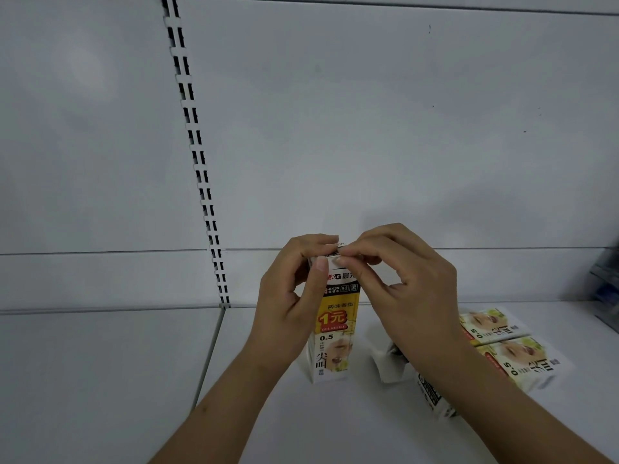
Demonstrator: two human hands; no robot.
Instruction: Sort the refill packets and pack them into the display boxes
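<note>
Head view: both hands (291, 289) pinch upright display box (335, 336) top.

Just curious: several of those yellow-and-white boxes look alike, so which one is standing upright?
The box between the left hand and right hand, gripped at its top. The two boxes on the right lie flat on the shelf.

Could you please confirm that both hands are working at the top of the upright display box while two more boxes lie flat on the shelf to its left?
Not quite: the head view shows the two flat boxes lying to the right of the upright display box, not its left. The rest holds: the left hand and right hand both pinch at its top, on the shelf.
</note>
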